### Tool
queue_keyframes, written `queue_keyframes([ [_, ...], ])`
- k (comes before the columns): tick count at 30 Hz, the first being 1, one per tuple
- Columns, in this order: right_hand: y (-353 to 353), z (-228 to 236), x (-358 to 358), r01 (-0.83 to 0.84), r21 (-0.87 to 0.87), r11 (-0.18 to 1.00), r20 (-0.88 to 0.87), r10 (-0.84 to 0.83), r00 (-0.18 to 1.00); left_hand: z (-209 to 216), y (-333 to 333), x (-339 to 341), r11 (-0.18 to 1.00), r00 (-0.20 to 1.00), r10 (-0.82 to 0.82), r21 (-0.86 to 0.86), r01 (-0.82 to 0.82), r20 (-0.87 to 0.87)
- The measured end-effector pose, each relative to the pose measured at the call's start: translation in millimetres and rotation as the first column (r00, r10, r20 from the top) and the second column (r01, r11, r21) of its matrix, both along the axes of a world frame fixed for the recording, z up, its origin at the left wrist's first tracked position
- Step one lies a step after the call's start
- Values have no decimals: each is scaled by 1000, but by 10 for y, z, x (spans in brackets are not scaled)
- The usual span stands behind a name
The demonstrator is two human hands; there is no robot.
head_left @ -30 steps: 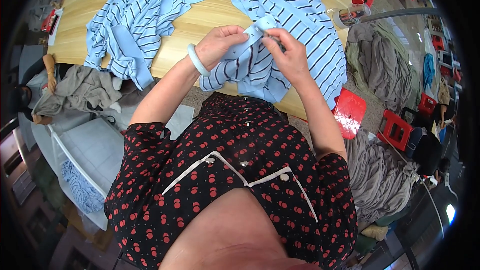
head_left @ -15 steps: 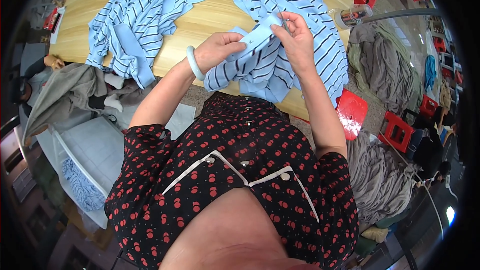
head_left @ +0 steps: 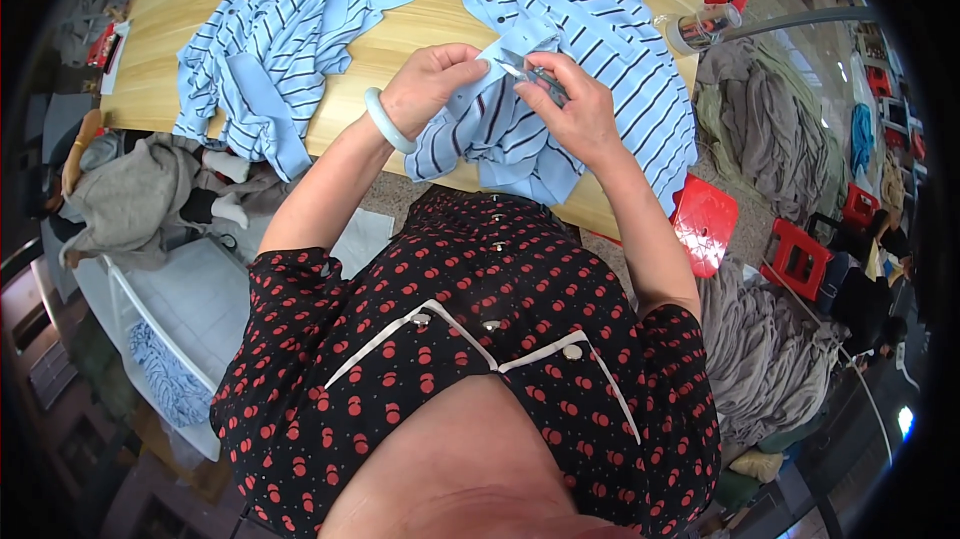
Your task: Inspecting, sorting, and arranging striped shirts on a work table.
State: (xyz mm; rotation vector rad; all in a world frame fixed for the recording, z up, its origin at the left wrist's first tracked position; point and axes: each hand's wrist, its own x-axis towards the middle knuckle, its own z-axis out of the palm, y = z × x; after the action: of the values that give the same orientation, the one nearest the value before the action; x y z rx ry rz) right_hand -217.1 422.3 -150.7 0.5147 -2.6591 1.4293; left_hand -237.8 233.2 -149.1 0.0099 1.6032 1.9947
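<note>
A light blue striped shirt (head_left: 620,69) lies bunched over the table's near edge, its row of dark buttons showing. Pinched between the thumb and fingers of my left hand (head_left: 428,89) is the shirt's plain light blue band (head_left: 528,37), raised off the table. My right hand (head_left: 580,111) grips a pair of small thread snips (head_left: 546,84), their pointed blades against the band near my left fingertips. Whether the blades touch a thread is too small to see. A pale bangle (head_left: 384,121) circles my left wrist.
Another striped shirt (head_left: 250,69) lies left on the wooden table (head_left: 420,27). A clear jar (head_left: 703,29) stands at its right edge. Red stools (head_left: 704,224) and grey fabric piles (head_left: 765,129) are at right. A white bin (head_left: 175,289) and another person's arm (head_left: 82,144) are at left.
My right hand has moved left and down, with the snips now turned toward the band near my left fingers. At far left, the other person's arm and grey cloth have shifted.
</note>
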Motion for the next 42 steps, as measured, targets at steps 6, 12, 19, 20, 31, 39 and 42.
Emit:
queue_keyframes([
  [6, 17, -27, 23, -23, 3, 1000, -27, 23, 999, 0, 51, 32, 998, 996, 0, 60, -5, 93],
  [12, 14, -28, 91, -27, -17, 999, -76, 26, 997, -19, 46, 64, 993, 988, 12, 116, -31, 154],
  [19, -52, -88, -53, 5, -52, 999, -56, -8, 998, -89, -2, -84, 993, 991, -39, 114, 24, 127],
  [20, -54, -71, -45, -5, -56, 998, -72, 1, 997, -81, -16, -89, 993, 995, -56, 105, 47, 87],
  [31, -270, 0, -162, 261, -710, 654, 446, 132, 885, -113, 101, -50, 966, 905, -157, -252, 58, -394],
  [39, -206, 220, -294, 263, -704, 660, 384, 41, 923, -70, -168, -71, 923, 879, -331, -310, 227, -343],
  [42, -225, 223, -429, 248, -687, 683, 357, 20, 934, -1, -178, -81, 962, 931, -250, -177, 208, -265],
])
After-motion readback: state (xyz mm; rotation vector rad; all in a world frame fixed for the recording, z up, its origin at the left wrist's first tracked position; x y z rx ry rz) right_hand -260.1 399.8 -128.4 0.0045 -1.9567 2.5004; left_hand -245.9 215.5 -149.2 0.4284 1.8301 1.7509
